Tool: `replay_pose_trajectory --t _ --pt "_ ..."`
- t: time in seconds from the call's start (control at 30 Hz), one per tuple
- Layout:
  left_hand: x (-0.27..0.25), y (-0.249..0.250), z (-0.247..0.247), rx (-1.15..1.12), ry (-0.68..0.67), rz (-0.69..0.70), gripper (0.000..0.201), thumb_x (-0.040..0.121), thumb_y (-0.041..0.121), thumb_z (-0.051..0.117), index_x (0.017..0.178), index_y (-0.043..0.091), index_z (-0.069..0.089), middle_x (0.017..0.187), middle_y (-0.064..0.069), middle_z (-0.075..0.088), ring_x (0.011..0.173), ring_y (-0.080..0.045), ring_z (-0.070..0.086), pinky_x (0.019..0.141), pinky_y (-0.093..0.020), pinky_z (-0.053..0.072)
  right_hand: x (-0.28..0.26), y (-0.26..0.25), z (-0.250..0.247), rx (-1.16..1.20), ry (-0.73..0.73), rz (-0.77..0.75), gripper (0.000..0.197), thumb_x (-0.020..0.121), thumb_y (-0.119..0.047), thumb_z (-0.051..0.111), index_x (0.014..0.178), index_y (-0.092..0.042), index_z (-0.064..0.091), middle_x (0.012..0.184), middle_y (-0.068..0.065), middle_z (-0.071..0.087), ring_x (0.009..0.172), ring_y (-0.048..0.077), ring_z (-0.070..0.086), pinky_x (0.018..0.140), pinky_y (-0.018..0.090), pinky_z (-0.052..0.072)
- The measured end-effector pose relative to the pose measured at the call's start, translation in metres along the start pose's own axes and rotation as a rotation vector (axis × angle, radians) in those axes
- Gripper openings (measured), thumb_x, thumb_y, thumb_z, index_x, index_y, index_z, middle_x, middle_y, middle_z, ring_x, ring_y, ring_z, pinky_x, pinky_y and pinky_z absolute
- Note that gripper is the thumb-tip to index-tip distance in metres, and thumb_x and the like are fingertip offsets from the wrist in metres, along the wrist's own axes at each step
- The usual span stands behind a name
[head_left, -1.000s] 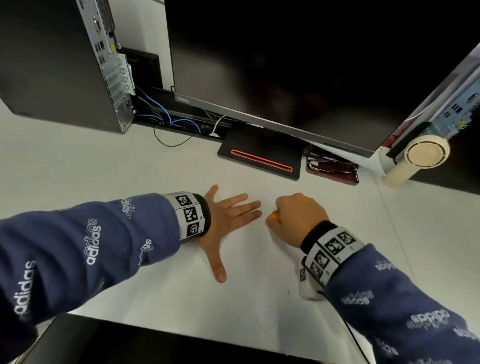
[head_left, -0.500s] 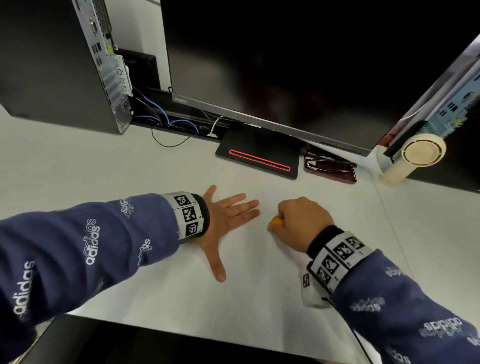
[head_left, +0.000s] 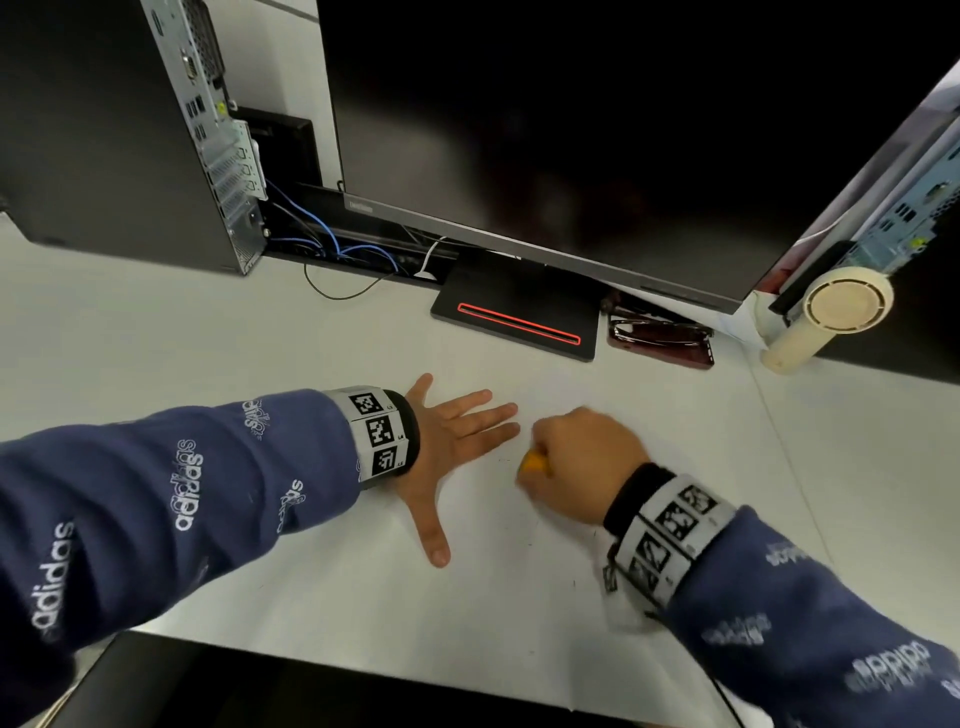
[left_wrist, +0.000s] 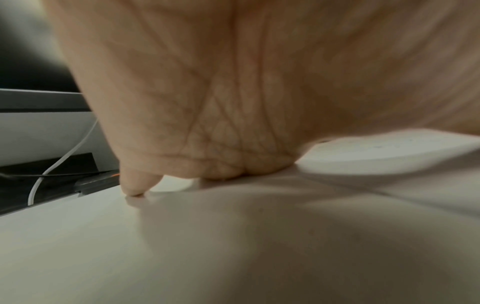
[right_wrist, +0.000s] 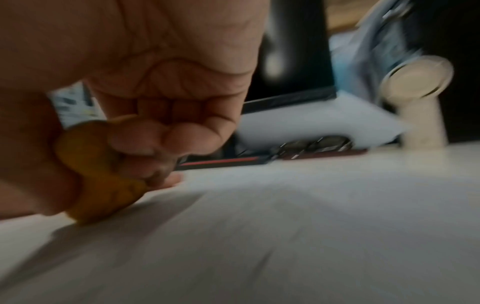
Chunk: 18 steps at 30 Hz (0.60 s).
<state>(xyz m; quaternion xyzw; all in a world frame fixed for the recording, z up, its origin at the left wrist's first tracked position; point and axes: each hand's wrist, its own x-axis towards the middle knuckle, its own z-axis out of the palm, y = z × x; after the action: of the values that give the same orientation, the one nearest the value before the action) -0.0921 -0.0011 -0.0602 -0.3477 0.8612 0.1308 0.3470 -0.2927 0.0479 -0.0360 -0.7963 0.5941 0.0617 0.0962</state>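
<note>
My left hand (head_left: 457, 441) lies flat on the white desk (head_left: 260, 364), fingers straight and spread, thumb pointing toward me; the left wrist view shows its palm (left_wrist: 233, 92) pressed to the surface. Just right of it, my right hand (head_left: 576, 462) is curled into a fist around a small yellow-orange object (head_left: 535, 461). In the right wrist view the yellow-orange object (right_wrist: 98, 174) sits between thumb and curled fingers, its lower edge touching the desk (right_wrist: 311, 226). What the object is cannot be told.
A black monitor (head_left: 571, 130) on a stand with a red-lined base (head_left: 519, 319) stands behind the hands. A computer tower (head_left: 114, 130) with blue cables is back left. A dark red case with glasses (head_left: 660, 338) and a cream handheld fan (head_left: 831, 317) sit back right.
My right hand with the yellow-orange object has slid a little toward me and to the right along the desk. The left hand has stayed flat in place.
</note>
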Motion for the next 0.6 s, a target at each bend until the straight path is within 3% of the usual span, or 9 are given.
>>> replay_pose_trajectory --t 0.07,0.13,0.23,0.33,0.4,0.47,0.53,0.6 --pt "0.001 -0.002 0.001 0.007 -0.011 -0.006 0.159 0.049 0.096 0.07 0.148 0.04 -0.042 0.153 0.017 -0.052 0.145 -0.017 -0.044 0.111 -0.076 -0.021 -0.021 -0.026 0.008 0.036 -0.081 -0.169 0.025 0.092 -0.041 0.056 0.08 -0.018 0.058 0.077 0.001 0.06 0.07 0.023 0.058 0.059 0.029 0.043" --pt "0.001 -0.002 0.001 0.009 -0.017 -0.008 0.159 0.049 0.096 0.069 0.147 0.041 -0.043 0.153 0.017 -0.052 0.146 -0.019 -0.044 0.111 -0.076 -0.02 -0.024 -0.027 0.007 0.062 -0.136 -0.193 0.03 0.09 -0.045 0.057 0.077 -0.019 0.058 0.074 -0.003 0.06 0.068 0.019 0.058 0.057 0.029 0.045" --pt "0.001 0.0 0.0 0.008 -0.006 -0.007 0.159 0.05 0.095 0.07 0.15 0.038 -0.041 0.153 0.018 -0.052 0.147 -0.017 -0.043 0.112 -0.076 -0.017 0.005 0.008 -0.001 0.057 -0.083 0.007 0.029 0.088 -0.05 0.058 0.083 -0.022 0.063 0.082 -0.001 0.064 0.077 0.022 0.064 0.069 0.034 0.056" --pt "0.0 0.002 0.0 0.006 0.004 -0.004 0.158 0.052 0.093 0.072 0.15 0.038 -0.04 0.153 0.019 -0.051 0.147 -0.015 -0.042 0.113 -0.076 -0.017 0.023 0.031 -0.006 -0.015 0.041 0.168 0.03 0.093 -0.046 0.054 0.085 -0.018 0.059 0.087 0.002 0.063 0.078 0.024 0.061 0.07 0.034 0.053" --pt "0.001 0.001 0.0 0.003 0.0 -0.004 0.159 0.052 0.093 0.072 0.149 0.039 -0.041 0.153 0.018 -0.052 0.146 -0.016 -0.043 0.112 -0.076 -0.018 0.012 0.014 -0.002 -0.02 0.065 0.104 0.025 0.095 -0.04 0.051 0.084 -0.018 0.053 0.083 0.001 0.056 0.075 0.024 0.055 0.065 0.03 0.043" --pt "0.002 -0.001 0.001 0.008 -0.014 -0.011 0.159 0.05 0.095 0.071 0.147 0.041 -0.043 0.152 0.017 -0.053 0.146 -0.017 -0.044 0.111 -0.077 -0.019 -0.013 -0.016 0.006 0.012 -0.006 -0.075 0.025 0.095 -0.038 0.051 0.081 -0.018 0.053 0.076 0.0 0.054 0.069 0.024 0.055 0.06 0.029 0.04" --pt "0.003 -0.002 0.001 0.013 -0.021 -0.019 0.16 0.048 0.096 0.07 0.145 0.042 -0.045 0.151 0.018 -0.054 0.145 -0.018 -0.045 0.111 -0.076 -0.021 -0.032 -0.034 0.011 0.067 -0.103 -0.217 0.03 0.094 -0.043 0.054 0.079 -0.017 0.057 0.075 -0.001 0.06 0.067 0.022 0.058 0.059 0.03 0.047" --pt "0.003 -0.002 0.0 0.014 -0.022 -0.015 0.16 0.047 0.097 0.069 0.146 0.042 -0.044 0.151 0.017 -0.054 0.145 -0.018 -0.045 0.111 -0.076 -0.02 -0.027 -0.026 0.008 0.11 -0.14 -0.191 0.032 0.09 -0.047 0.057 0.08 -0.017 0.062 0.077 -0.001 0.065 0.07 0.021 0.062 0.064 0.033 0.055"
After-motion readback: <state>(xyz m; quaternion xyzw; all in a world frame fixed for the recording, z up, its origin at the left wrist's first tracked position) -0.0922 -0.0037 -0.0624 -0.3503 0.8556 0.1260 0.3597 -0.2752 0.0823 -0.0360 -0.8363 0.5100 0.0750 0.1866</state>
